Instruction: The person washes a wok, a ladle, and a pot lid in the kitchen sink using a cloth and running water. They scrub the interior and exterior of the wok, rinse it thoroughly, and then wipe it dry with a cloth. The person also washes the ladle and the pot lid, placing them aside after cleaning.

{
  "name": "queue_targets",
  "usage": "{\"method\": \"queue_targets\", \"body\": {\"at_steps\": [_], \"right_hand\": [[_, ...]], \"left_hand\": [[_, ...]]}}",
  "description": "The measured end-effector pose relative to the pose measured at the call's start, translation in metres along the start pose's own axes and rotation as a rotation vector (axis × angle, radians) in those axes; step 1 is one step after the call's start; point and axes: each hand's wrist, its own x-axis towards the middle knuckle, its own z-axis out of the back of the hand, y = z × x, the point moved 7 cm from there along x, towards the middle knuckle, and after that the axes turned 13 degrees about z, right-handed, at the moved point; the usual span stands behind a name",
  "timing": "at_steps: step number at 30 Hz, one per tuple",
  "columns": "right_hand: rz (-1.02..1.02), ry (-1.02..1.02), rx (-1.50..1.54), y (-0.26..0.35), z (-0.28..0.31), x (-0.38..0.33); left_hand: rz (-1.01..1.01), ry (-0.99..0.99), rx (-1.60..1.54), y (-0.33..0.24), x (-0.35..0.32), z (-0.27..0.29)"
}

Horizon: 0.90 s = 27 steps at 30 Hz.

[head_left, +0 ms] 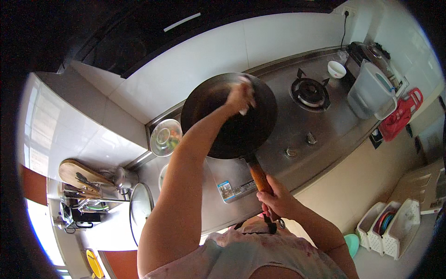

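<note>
A large black wok (244,137) is tilted over the left part of the stove, its inside facing me. My left hand (239,98) is inside it near the far wall, smeared by motion. Its fingers are closed on a crumpled white wipe (244,111); whether that is paper or cloth I cannot tell. My right hand (278,199) is wrapped round the wok's brown wooden handle (259,177), close to my body. Left of the wok stands a clear-lidded bowl (166,138) with green and orange food inside.
A gas burner (310,94) lies right of the wok, with two knobs nearer me. Beyond it are a white bowl (336,69), a clear plastic pitcher (369,90) and a red cloth (400,116). A round lid (141,207) and a cutting board (81,172) stand left.
</note>
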Motion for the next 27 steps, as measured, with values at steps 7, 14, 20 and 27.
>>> {"method": "queue_targets", "body": {"at_steps": [7, 14, 20, 27], "right_hand": [[-0.041, -0.089, -0.028, -0.004, 0.000, -0.001], [-0.044, -0.006, -0.019, 0.001, -0.008, 0.001], [-0.040, -0.080, -0.008, -0.001, 0.000, 0.001], [-0.032, -0.067, -0.036, 0.000, -0.004, 0.000]], "left_hand": [[0.084, 1.175, 0.486, -0.032, -0.165, -0.004], [0.197, -0.086, 0.624, 0.096, -0.043, 0.094], [0.013, 0.382, 0.470, -0.068, -0.109, -0.041], [-0.111, 0.277, 0.025, -0.078, -0.057, -0.048]]}}
